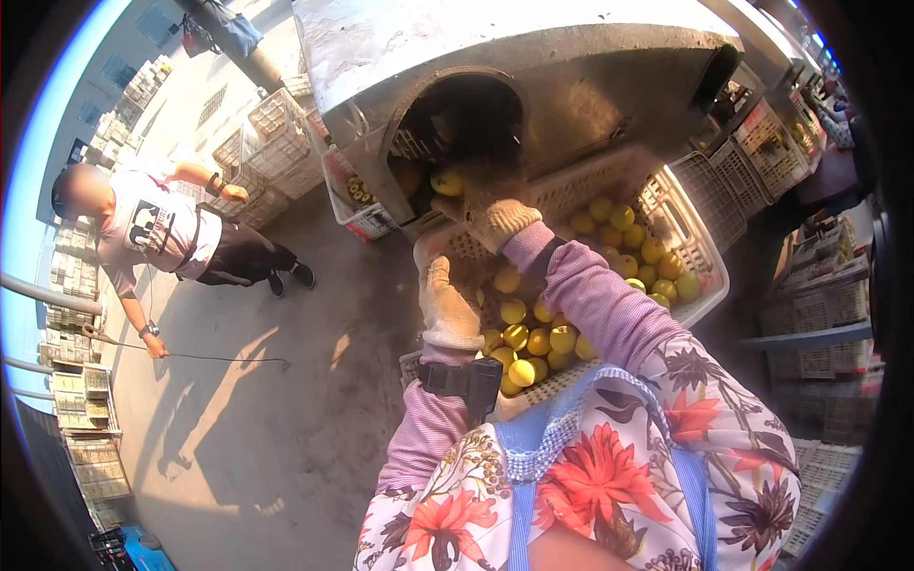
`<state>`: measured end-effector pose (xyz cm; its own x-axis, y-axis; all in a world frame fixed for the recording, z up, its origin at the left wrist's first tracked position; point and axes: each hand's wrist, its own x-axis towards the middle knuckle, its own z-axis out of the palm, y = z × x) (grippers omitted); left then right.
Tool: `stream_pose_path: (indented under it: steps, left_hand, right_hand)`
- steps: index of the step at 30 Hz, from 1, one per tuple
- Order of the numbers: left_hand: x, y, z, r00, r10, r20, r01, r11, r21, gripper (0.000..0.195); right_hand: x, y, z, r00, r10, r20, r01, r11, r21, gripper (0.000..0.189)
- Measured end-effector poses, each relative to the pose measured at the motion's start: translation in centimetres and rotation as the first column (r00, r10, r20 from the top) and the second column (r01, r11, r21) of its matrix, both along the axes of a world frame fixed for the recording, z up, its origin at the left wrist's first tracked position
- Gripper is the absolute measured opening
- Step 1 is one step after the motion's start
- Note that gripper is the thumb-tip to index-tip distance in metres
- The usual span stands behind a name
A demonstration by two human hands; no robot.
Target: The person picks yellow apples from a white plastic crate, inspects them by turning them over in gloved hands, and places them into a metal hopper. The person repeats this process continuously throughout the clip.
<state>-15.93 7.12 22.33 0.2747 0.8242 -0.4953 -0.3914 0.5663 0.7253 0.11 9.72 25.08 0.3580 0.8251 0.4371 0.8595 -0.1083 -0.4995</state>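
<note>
In front of me stands a white plastic crate (703, 282) holding many round yellow fruits (537, 342). My right hand (503, 218), in a tan work glove, reaches across the crate to the dark round opening (457, 121) of a metal machine. One yellow fruit (448, 182) lies just inside that opening, close to my right fingers; whether they touch it is unclear. My left hand (450, 307), gloved too, is over the crate's left side with its thumb raised. Blur and the glove hide what its fingers do.
The metal housing (607, 93) overhangs the crate's far side. Another fruit crate (360, 214) sits left of the opening, near stacked crates (275, 135). To the left, a person (164, 221) holds a long hooked rod (214, 355). More crates (771, 143) line the right.
</note>
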Motion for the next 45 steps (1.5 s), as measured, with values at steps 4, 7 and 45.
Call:
stream_pose_path:
  steps: [4,7,45]
  left_hand:
    - [-1.2,0.0,-3.4,0.995,-0.061,0.077,0.059,0.998,0.026,0.042]
    - [-0.9,0.2,-6.8,0.99,-0.089,-0.108,0.117,0.95,0.29,0.038]
    - [7.6,1.8,-21.7,-0.513,0.035,-0.857,0.855,-0.06,-0.515,0.052]
  right_hand:
    - [0.3,4.1,1.5,0.993,-0.066,0.096,0.072,0.995,-0.069,0.058]
    - [2.0,5.1,4.7,0.978,0.145,0.152,-0.08,0.926,-0.368,0.056]
    - [9.1,-12.5,-5.1,0.474,-0.052,-0.879,-0.375,0.891,-0.256,0.075]
